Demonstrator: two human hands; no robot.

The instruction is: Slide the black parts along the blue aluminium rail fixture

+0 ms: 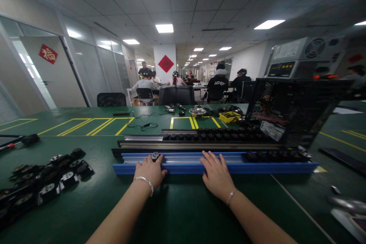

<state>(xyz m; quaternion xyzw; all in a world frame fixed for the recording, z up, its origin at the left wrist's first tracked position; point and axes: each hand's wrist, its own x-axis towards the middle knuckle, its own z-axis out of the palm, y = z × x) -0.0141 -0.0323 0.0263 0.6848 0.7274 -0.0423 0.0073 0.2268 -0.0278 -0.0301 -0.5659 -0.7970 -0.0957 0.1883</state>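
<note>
A long blue rail (pixel 183 169) with a channel lies crosswise on the green table before me. My left hand (pixel 150 171) is over the rail's left part, fingers closed around a small black part with a round, light-patterned top (pixel 155 156), which sits in the channel. Resting on the rail's middle, my right hand (pixel 216 174) has its fingers spread and holds nothing. A row of similar black parts (pixel 268 156) fills the channel's right end. Part of the held piece is hidden by my left fingers.
Loose black parts (pixel 47 183) are heaped at the left. Behind the blue rail lie dark rails (pixel 197 145), one carrying a row of black parts. An open computer case (pixel 297 106) stands at the right. A metal bowl (pixel 197 112) and a yellow basket (pixel 230 117) are farther back.
</note>
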